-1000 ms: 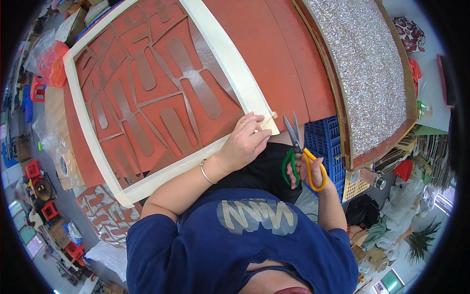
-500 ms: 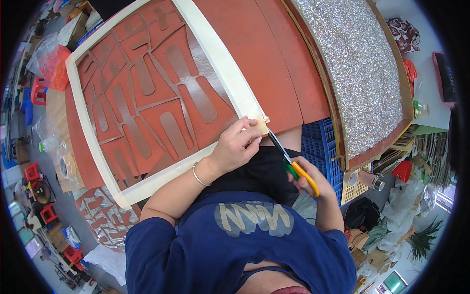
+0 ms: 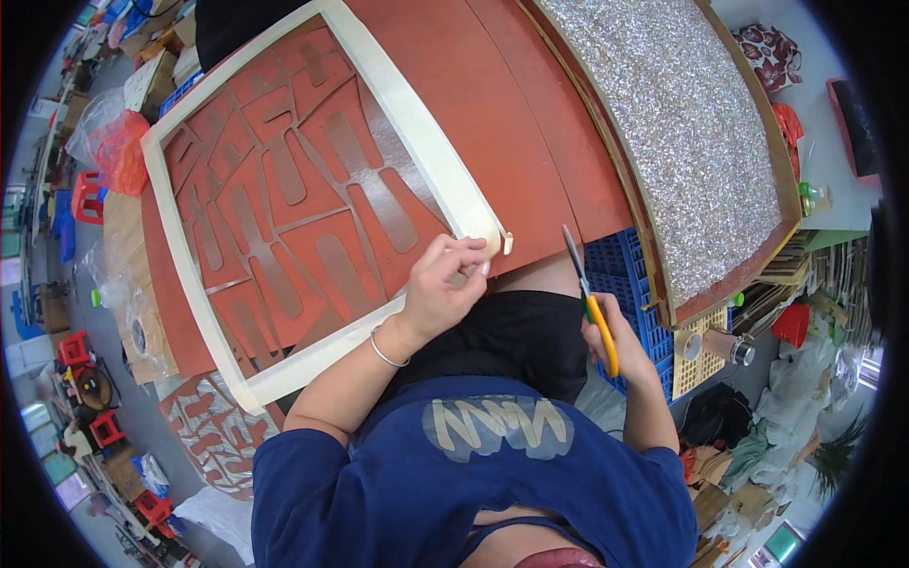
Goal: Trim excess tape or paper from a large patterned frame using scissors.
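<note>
Finding: the scissors with orange and green handles point(image 3: 600, 331), at the corner half a second ago, now stand clear to the right, the right hand's point(image 3: 617, 333) fingers closed around them. Contact has ended; I judge the snip done or paused. The left hand's point(image 3: 445, 284) fingers curl at the cream tape border's point(image 3: 410, 128) near-right corner, on the red worktop point(image 3: 502, 142); their grip cannot be confirmed.

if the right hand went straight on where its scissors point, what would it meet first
Probably the red tabletop, near its edge; the scissors in the right hand overlap it in view, but their height is unclear.
</note>
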Motion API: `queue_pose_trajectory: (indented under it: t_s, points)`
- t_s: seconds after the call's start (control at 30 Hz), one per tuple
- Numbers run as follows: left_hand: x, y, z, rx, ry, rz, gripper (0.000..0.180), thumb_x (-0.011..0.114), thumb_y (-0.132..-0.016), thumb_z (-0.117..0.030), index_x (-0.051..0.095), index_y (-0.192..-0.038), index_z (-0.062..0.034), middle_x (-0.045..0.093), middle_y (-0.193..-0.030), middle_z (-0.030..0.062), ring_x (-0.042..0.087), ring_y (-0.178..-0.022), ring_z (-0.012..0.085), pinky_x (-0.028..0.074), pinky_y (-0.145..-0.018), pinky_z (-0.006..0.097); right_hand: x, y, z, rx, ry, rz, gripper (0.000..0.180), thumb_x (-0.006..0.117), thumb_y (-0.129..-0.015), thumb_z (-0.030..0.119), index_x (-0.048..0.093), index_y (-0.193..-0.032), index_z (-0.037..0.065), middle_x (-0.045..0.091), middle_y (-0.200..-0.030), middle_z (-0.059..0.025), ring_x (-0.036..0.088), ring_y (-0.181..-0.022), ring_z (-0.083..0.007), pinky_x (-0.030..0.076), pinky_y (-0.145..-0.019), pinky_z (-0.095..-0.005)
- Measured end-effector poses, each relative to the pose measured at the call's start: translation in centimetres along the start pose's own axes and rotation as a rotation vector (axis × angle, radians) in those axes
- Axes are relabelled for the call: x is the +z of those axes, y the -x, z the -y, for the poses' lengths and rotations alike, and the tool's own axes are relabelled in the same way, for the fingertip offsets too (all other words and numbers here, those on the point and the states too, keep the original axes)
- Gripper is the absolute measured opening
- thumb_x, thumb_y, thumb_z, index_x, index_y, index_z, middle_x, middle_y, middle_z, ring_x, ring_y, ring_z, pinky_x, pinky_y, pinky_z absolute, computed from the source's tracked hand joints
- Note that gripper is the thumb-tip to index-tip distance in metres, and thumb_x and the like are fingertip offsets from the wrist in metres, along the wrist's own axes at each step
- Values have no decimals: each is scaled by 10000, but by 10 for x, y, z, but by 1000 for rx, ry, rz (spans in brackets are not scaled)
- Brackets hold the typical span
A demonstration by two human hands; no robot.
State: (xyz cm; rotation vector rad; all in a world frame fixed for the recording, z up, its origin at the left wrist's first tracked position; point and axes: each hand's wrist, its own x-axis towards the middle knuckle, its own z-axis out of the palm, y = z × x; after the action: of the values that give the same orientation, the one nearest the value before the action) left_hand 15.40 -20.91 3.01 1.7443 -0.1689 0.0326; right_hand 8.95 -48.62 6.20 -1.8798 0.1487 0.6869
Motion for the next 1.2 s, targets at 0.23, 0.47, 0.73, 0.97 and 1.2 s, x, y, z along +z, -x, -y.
queue_pose_trajectory:
  t_s: [0.23,0.47,0.73,0.97,1.2]
  points:
    - [11,2,1,308,-208,66,129,642,-729,45,636,-845,-9,570,-820,97,630,-874,253,477,-923,409,30,0,-1,-121,-430,374,515,392,-901,550,384,-1035,52,500,-861,-55,516,-633,-91,470,-534,-223]
    - [12,2,2,377,-242,85,125,653,-708,40,622,-818,-8,553,-780,101,625,-928,288,464,-935,441,38,-26,0,-24,-287,357,481,396,-919,516,380,-1041,51,492,-804,-55,506,-591,-94,468,-514,-225]
    - [13,2,3,433,-280,141,136,653,-698,37,624,-825,-1,550,-786,115,609,-952,289,440,-962,464,44,-40,14,-18,-51,267,696,436,-884,575,315,-1243,-9,510,-753,-71,504,-550,-116,441,-503,-233]
    - [12,2,8,476,-280,154,130,646,-695,30,618,-818,-1,544,-791,106,603,-941,270,431,-977,464,50,-49,13,-59,28,229,685,439,-883,574,331,-1220,-13,515,-737,-88,503,-538,-130,418,-504,-237]
    - [9,2,12,478,-234,147,107,639,-701,46,622,-795,-2,558,-782,93,616,-904,248,434,-982,451,59,-46,15,-57,-21,174,645,495,-878,529,349,-1144,-40,504,-714,-95,468,-480,-111,384,-442,-235]
